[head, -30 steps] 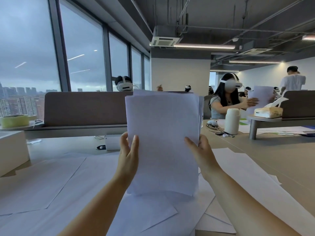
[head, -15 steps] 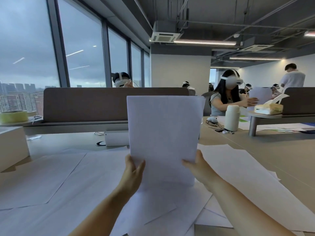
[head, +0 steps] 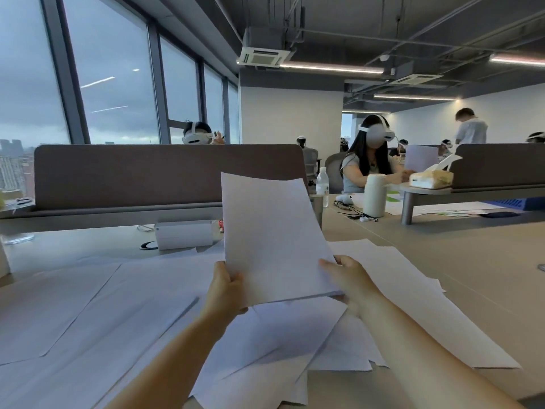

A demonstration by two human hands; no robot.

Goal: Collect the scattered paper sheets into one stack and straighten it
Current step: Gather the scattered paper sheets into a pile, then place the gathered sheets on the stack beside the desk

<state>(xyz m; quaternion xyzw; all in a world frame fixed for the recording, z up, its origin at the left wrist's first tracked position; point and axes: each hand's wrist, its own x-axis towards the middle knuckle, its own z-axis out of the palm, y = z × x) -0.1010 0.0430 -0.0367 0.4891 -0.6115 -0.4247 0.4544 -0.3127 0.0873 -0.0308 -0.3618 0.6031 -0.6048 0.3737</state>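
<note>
Paper stack (head: 274,240) held in air above tabletop (head: 486,261), tilted, lower edge toward person. Left hand (head: 224,286) grips lower left corner of stack, thumb on front face. Right hand (head: 351,278) grips lower right corner, fingers curled round side edge. Loose sheets (head: 118,308) lie overlapping on tabletop under stack, spread toward left and right edges. White box (head: 184,235) near far edge, behind sheets.

Matt white paper, smooth, in the stack (head: 274,240) and loose sheets (head: 118,305); smooth matt tan surface on the table (head: 472,261); dull brown cloth on the divider (head: 147,172).
</note>
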